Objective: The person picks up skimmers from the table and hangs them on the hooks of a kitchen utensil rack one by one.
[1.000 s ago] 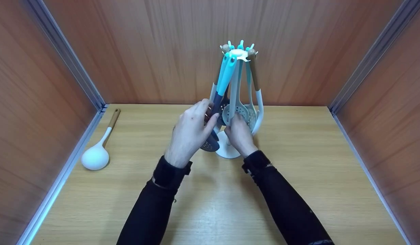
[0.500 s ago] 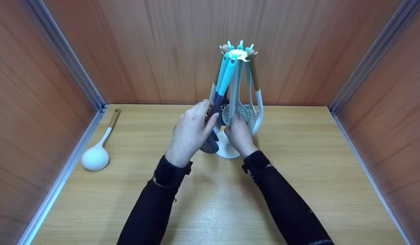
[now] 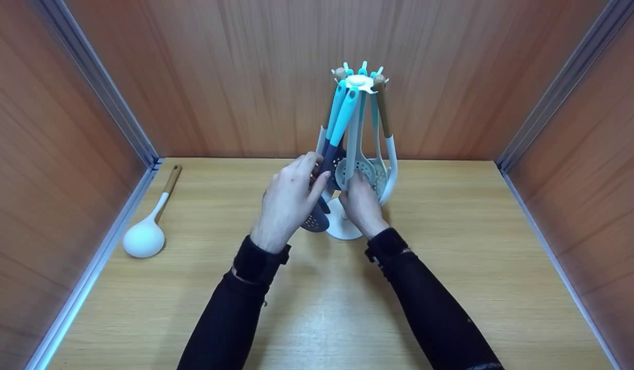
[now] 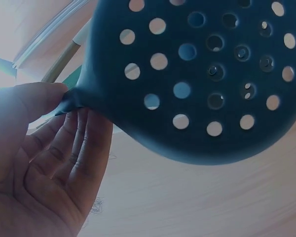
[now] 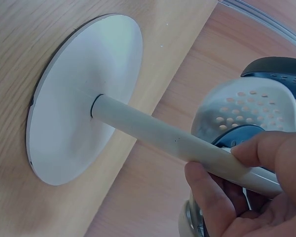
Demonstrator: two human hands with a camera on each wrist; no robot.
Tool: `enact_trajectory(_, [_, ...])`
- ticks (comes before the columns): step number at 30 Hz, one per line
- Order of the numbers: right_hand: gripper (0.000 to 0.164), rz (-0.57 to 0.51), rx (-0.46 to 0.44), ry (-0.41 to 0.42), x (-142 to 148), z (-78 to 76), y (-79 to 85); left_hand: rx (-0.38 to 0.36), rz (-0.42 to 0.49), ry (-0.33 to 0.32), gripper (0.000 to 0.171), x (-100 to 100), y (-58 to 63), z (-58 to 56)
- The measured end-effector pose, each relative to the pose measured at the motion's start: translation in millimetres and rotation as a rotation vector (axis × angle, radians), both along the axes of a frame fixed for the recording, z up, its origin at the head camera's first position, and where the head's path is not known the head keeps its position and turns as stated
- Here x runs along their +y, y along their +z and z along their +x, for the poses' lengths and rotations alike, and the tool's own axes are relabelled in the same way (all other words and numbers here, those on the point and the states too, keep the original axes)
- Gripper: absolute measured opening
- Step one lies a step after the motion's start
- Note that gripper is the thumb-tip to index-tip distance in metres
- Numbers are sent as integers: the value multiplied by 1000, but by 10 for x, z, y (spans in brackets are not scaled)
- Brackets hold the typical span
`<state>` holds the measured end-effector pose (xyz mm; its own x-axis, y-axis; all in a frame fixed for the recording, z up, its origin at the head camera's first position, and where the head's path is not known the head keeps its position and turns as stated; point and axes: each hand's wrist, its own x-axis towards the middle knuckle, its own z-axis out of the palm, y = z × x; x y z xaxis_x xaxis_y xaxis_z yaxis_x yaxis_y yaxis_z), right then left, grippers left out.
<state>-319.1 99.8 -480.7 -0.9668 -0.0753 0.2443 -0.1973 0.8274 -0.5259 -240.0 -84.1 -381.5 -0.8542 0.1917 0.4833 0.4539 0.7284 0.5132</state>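
A white utensil stand (image 3: 341, 226) with a round base and ring of hooks stands near the back wall. My left hand (image 3: 290, 198) pinches a dark blue skimmer (image 4: 200, 63) at its neck, thumb on one side and fingers on the other. The skimmer's turquoise handle (image 3: 344, 117) leans up to the hooks at the front of the stand, and its head hangs tilted left of the base. My right hand (image 3: 362, 203) grips the stand's pole (image 5: 153, 129) between thumb and fingers, above the base.
Several utensils hang round the stand, among them a pale perforated spoon (image 5: 232, 101) and a wooden-handled one (image 3: 391, 159) on the right. A white ladle (image 3: 144, 238) with a wooden handle lies on the table at left. Wood-patterned walls (image 3: 234, 77) enclose the table.
The skimmer has tilted slightly: its handle top has dropped and gone a little right, its head a little left and down. The right hand and the stand's base hold their place.
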Motion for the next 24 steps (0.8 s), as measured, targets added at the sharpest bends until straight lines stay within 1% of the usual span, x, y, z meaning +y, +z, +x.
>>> enact_trajectory(3, [35, 5, -4, 5, 4, 0, 10, 3, -5, 6, 30, -1, -6, -10])
enact_trajectory(10, [42, 11, -29, 19, 12, 1, 23, -8, -2, 14, 30, -10, -31, -39])
enact_trajectory(12, [42, 8, -14, 22, 14, 9, 21, -8, 2, 14, 30, -8, -38, -45])
enact_trajectory(15, [44, 23, 44, 21, 13, 41, 8, 8, 5, 8, 29, -8, -56, -47])
enact_trajectory(19, [40, 45, 105, 12, -6, 85, -5, 26, 5, 3, 28, -11, -78, -45])
enact_trajectory(22, [35, 47, 109, 0, -30, 111, -8, 15, 14, -1, 28, -13, -93, -53])
enact_trajectory(24, [35, 47, 105, -8, -46, 128, -7, 3, 23, -6, 26, -13, -103, -59])
